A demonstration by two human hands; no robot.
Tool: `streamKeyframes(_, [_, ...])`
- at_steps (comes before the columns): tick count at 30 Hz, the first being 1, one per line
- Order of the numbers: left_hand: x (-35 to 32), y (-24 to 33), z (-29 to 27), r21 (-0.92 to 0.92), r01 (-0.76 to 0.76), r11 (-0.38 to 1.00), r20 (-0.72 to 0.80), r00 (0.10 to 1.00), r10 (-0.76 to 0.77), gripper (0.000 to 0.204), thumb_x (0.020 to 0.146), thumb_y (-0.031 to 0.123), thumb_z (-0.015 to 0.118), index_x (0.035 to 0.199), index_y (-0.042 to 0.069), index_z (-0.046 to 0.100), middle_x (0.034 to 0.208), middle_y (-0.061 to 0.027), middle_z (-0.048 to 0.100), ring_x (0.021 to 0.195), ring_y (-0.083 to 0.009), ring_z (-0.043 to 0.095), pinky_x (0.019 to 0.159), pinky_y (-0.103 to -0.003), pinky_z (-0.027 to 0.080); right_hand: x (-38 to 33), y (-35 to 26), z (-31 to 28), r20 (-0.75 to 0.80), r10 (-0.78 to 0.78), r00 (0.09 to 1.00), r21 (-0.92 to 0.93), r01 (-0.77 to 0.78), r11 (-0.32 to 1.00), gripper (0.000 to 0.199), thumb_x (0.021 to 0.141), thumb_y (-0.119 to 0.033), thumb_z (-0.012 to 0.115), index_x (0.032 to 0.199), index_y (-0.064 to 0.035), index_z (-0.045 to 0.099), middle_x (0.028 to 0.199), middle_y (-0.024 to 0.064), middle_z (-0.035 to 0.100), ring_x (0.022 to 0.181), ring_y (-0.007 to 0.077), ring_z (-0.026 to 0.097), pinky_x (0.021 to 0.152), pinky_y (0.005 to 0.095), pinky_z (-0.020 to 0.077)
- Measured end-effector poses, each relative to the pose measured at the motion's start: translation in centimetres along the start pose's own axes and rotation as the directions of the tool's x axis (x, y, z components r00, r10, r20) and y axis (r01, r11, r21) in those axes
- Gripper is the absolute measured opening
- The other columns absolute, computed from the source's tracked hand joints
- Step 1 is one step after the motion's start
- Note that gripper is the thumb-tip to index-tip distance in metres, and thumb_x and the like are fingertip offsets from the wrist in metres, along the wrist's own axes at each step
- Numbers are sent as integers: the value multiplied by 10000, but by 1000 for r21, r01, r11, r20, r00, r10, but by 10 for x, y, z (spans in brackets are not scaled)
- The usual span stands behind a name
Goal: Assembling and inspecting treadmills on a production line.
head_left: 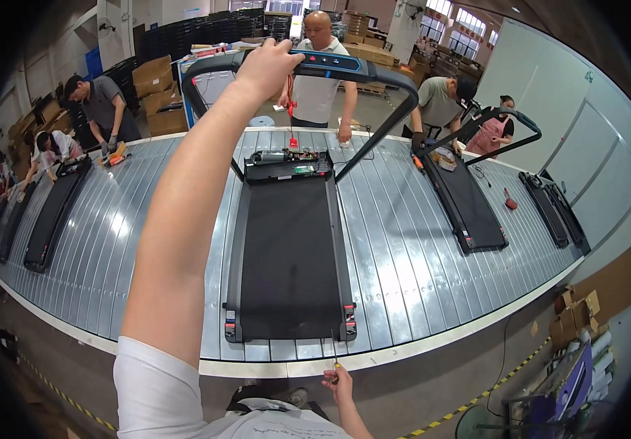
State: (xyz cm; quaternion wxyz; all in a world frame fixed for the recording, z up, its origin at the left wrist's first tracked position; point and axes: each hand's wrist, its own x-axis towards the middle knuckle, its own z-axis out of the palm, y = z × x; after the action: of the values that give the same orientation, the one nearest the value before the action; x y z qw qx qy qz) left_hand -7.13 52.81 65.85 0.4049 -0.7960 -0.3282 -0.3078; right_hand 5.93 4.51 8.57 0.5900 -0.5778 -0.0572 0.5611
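Note:
A black treadmill lies on the slatted metal line in front of me, its handrail frame raised at the far end. My left arm stretches out to the top, and my left hand grips the console bar of that frame. The motor compartment is uncovered, showing a motor and green circuit board. Down at the near edge, my right hand is closed round a screwdriver with a yellowish handle. Its thin shaft points to the treadmill's near right corner; whether the tip touches is too small to tell.
Across the line, a person stands facing me, beside a hanging red connector. Another person works at a second treadmill on the right. More treadmills lie leftward, with people beside them. Cardboard is at lower right.

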Motion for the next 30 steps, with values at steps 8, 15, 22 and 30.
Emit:
streamKeyframes(8, [-34,-13,21,-34,-52,998,-64,997,50,343,729,121,629,1070,153,606,990,-54,578,921,-242,586,778,-346,508,-24,28,-15,-128,-3,992,-1,2,1000,332,932,-265,437,1077,12,548,901,124,624,819,190,612,609,320,569])
streamKeyframes(15, [-39,-15,39,77,-53,996,-218,974,69,294,769,260,640,1039,144,626,1023,-56,611,907,-236,605,749,-338,517,-20,55,33,-283,-45,958,-74,25,997,307,904,-276,489,1046,-18,578,840,80,642,764,142,619,541,254,515])
streamKeyframes(22, [-41,-31,53,-267,-141,953,-363,931,36,164,764,198,598,901,109,616,883,-78,601,799,-260,604,721,-394,466,-15,70,41,-401,-37,915,80,75,994,251,880,-264,557,1022,-59,585,678,11,557,657,102,581,529,248,511])
streamKeyframes(30, [-30,-14,50,-91,-40,995,-154,988,25,162,747,182,597,878,91,625,844,-87,607,861,-260,599,689,-374,489,-13,54,29,-454,1,891,55,27,998,239,818,-67,538,1055,-42,560,726,27,559,637,109,584,527,235,528])
